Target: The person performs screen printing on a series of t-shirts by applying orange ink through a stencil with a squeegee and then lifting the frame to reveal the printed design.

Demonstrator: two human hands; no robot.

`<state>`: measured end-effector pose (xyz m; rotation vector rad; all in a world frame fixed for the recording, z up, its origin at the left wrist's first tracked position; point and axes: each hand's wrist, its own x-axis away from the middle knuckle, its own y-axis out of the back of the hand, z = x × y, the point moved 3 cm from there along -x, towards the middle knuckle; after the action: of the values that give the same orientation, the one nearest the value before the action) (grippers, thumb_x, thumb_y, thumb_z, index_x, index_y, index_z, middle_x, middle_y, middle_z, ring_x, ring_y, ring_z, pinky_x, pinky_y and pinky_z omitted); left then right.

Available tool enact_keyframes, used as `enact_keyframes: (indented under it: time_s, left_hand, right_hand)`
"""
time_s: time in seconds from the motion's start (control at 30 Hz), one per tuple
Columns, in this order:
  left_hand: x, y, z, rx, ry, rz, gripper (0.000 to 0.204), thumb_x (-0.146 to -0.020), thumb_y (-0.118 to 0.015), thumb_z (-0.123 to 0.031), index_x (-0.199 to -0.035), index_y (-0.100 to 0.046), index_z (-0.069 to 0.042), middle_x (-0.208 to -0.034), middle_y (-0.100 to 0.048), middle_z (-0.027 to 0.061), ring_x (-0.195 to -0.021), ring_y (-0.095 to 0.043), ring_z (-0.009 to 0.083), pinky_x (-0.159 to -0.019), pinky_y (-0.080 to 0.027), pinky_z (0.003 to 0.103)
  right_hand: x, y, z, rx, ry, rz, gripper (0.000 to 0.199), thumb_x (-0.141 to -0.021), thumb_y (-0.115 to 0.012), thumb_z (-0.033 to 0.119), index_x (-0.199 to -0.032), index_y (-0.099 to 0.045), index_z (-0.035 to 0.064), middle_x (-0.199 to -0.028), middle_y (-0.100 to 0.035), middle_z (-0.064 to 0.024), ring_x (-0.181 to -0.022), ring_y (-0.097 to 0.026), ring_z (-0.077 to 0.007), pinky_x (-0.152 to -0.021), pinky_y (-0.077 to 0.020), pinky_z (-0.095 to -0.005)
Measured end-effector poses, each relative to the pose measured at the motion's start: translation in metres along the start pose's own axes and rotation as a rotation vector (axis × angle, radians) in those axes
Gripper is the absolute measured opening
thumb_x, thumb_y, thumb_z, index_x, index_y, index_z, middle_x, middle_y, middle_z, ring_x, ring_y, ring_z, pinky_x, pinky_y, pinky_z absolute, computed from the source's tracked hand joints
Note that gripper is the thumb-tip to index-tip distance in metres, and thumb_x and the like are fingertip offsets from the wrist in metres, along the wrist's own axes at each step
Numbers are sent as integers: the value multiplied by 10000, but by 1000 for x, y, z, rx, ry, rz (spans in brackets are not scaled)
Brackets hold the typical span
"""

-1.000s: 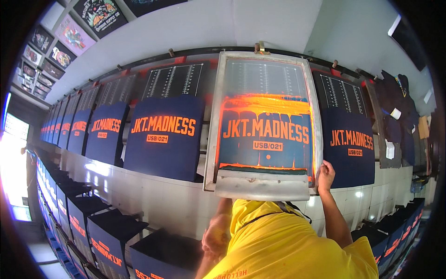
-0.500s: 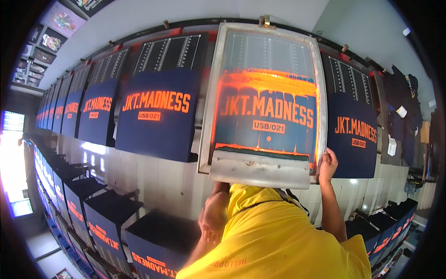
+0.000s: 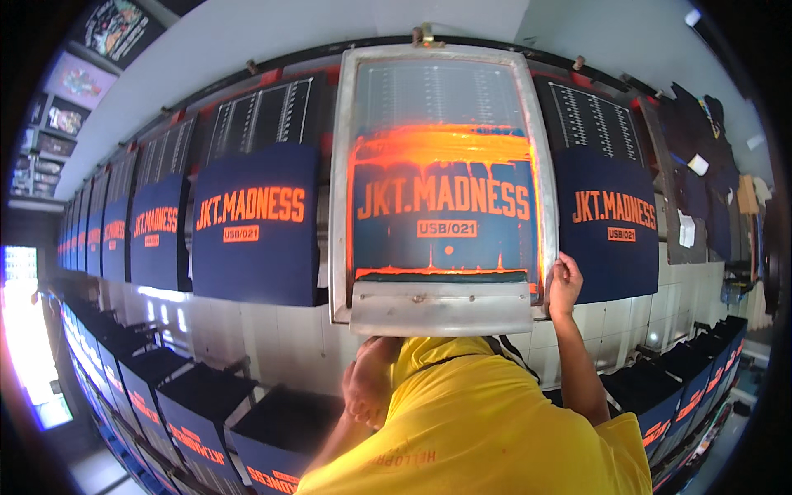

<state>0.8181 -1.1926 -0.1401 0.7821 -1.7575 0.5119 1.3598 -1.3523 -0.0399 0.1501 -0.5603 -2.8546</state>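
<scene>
The screen frame (image 3: 341, 190), made of pale metal, lies in the middle of the view, with its long sides running away from the person. Its mesh (image 3: 454, 252) shows large orange letters, with a small orange label and a round dot under them. A thick band of orange ink (image 3: 441, 145) goes across the mesh above the letters, and thin orange lines run down by the sides. A metal squeegee (image 3: 441, 308) rests across the near end of the frame, its dark lower edge turned to the mesh

The right hand (image 3: 565, 289) is at the near right corner of the screen frame. Its fingers are bent and closed on the outer edge there, with little opening between them. The left hand (image 3: 367, 384) is lower, just below the left part of the squeegee and beside the yellow shirt (image 3: 478, 412) of the person. It looks bent inward, but I cannot tell how far its fingers are open, or whether they have hold of something

To the left of the frame is a navy cloth (image 3: 256, 264) with orange lettering, laid on a black board (image 3: 264, 120) with white scale marks; more of the same kind follow in a row. To the right is another navy cloth (image 3: 610, 268), near the right hand. Dark garments (image 3: 718, 198) are farther right
</scene>
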Motion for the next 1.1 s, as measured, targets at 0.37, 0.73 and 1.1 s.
enact_keyframes:
  time_s: [0.37,0.73,1.1]
  left_hand:
    - [20,122,-22,-224,240,177,500,-972,-471,-449,-1053,-672,1,-1039,-699,167,-920,-675,273,-818,-520,418]
    - [42,95,-212,-343,-520,-170,407,-998,-470,-366,-1051,-680,-22,-955,-720,131,-814,-693,210,-742,-536,336]
    - [56,34,-304,-493,-969,-587,301,-908,-576,-206,-1112,-669,-4,-881,-688,217,-784,-685,282,-729,-511,342]
  right_hand:
    - [-1,-12,18,-71,-109,2,202,-891,-552,35,-1053,-643,-45,-714,-539,17,-628,-448,-40,-572,-379,-206]
    - [-5,-2,5,-27,-90,103,205,-891,-549,6,-1084,-616,-5,-795,-602,-22,-670,-507,-66,-627,-431,-229]
    - [-3,-2,1,-117,-112,67,183,-921,-574,43,-1068,-638,-45,-818,-621,-12,-716,-518,-50,-653,-425,-205]
